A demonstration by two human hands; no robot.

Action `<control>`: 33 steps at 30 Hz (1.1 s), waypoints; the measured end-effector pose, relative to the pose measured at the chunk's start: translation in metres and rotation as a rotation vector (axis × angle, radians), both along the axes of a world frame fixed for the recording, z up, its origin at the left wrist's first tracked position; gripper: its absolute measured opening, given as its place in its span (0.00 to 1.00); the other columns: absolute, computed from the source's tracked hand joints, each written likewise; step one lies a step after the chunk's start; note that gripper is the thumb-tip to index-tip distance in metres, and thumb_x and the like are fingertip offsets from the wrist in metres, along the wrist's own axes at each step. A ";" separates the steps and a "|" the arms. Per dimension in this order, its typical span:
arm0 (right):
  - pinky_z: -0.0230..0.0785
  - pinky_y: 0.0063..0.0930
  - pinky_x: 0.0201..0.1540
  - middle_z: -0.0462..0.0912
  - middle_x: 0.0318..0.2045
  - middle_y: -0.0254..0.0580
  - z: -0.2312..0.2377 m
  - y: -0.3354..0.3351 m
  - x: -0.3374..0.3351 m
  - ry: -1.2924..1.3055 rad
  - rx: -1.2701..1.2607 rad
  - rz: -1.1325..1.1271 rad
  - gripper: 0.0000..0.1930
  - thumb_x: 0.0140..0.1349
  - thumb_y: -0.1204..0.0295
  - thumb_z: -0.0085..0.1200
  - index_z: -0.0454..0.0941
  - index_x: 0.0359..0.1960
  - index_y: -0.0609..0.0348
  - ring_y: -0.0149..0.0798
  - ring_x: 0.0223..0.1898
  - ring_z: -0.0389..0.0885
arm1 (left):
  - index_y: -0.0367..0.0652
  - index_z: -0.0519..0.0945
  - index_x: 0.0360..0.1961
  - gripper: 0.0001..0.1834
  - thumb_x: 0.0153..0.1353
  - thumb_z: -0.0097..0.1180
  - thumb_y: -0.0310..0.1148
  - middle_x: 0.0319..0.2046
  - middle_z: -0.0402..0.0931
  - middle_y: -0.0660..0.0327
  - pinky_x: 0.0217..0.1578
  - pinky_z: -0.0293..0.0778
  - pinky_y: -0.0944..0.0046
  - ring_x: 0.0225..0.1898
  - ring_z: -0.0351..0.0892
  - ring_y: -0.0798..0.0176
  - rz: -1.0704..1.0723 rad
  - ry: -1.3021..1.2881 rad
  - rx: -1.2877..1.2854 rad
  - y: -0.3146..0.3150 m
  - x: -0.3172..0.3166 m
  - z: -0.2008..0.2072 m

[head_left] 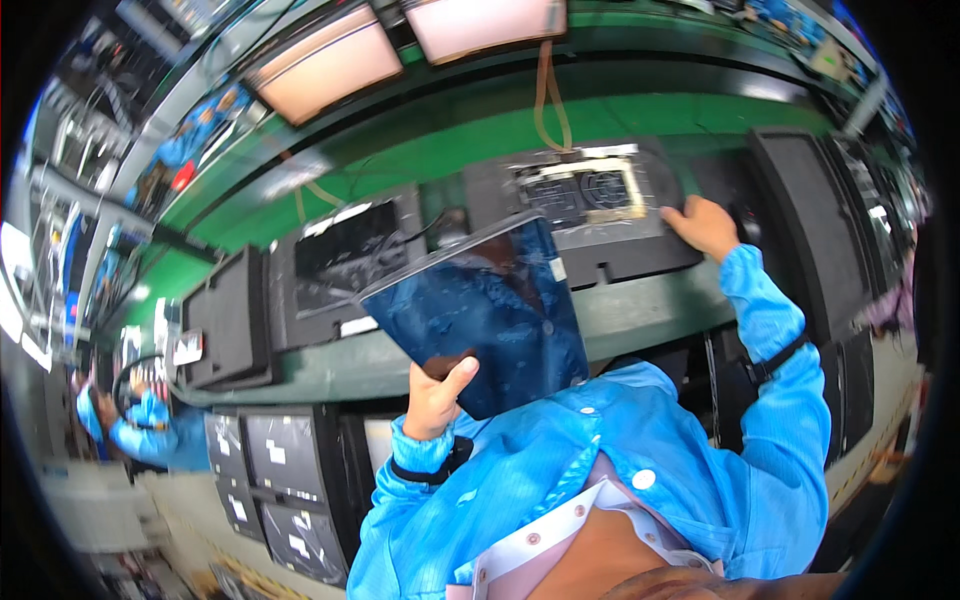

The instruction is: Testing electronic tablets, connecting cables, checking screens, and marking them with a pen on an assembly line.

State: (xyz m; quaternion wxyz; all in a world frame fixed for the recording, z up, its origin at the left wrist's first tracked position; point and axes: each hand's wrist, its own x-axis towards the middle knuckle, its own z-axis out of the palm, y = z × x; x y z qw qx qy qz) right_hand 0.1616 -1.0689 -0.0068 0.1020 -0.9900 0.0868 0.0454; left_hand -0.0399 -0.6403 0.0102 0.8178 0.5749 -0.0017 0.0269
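Note:
My left hand grips a flat, dark, glossy tablet-like panel by its lower left edge, with the thumb lying over its face. The panel is tilted in front of my chest, and a small white label sits near its right edge. At the right end of a dark grey foam fixture is my right hand. Its thumb and a finger point left, slightly apart, with nothing visible between them. A rectangular unit with a pale border and dark inner parts lies on that fixture.
Another dark panel lies in a foam holder to the left. Black foam trays stand at the left and right of the green bench. Two lit screens hang above. Boxed panels are racked below; a person sits far left.

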 end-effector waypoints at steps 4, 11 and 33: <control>0.72 0.27 0.33 0.78 0.23 0.34 0.022 0.003 -0.003 0.407 1.327 -0.158 0.10 0.65 0.65 0.60 0.81 0.36 0.60 0.31 0.28 0.80 | 0.34 0.81 0.40 0.10 0.65 0.66 0.31 0.28 0.76 0.71 0.34 0.66 0.68 0.31 0.69 0.75 0.027 0.019 0.222 0.029 -0.013 -0.011; 0.74 0.23 0.43 0.84 0.37 0.34 0.087 0.142 -0.079 0.110 1.553 0.569 0.05 0.67 0.74 0.62 0.79 0.38 0.62 0.26 0.38 0.81 | 0.29 0.86 0.36 0.12 0.64 0.68 0.32 0.33 0.85 0.59 0.40 0.74 0.65 0.35 0.77 0.71 -0.259 0.135 0.525 0.028 -0.017 -0.006; 0.74 0.20 0.40 0.84 0.31 0.31 0.107 0.193 -0.097 0.202 1.428 0.573 0.08 0.65 0.71 0.66 0.81 0.37 0.62 0.22 0.35 0.80 | 0.28 0.85 0.41 0.16 0.63 0.68 0.34 0.38 0.86 0.56 0.44 0.77 0.64 0.40 0.81 0.67 -0.265 0.219 0.466 0.022 -0.024 -0.008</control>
